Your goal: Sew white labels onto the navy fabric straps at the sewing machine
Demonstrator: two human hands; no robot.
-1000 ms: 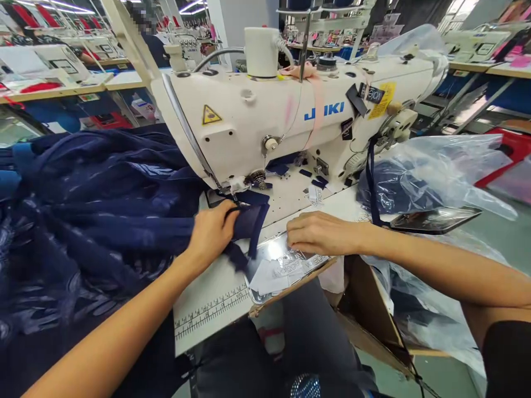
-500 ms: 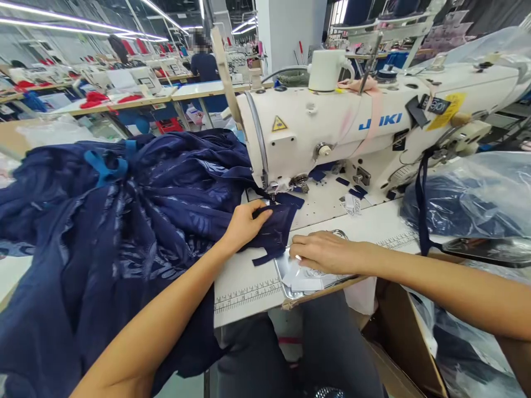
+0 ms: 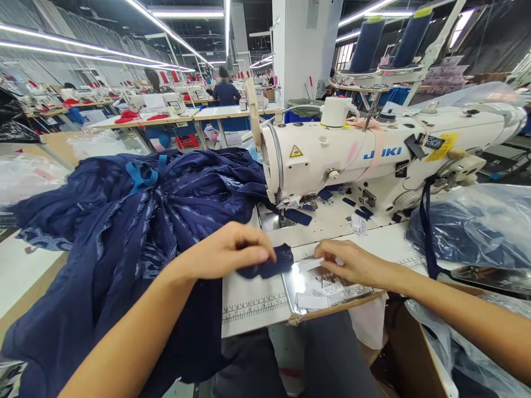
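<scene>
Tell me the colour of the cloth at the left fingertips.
Navy blue; the cloth shows best in the head view.

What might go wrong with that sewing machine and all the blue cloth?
Fingers might get hurt: the left hand is close to the needle, so a poke is possible if the machine runs and the hand slips under it.

The cloth might slide down, because part of it hangs over the table edge.

The loose labels could scatter if the right hand, just above the tray, brushes them.
</scene>
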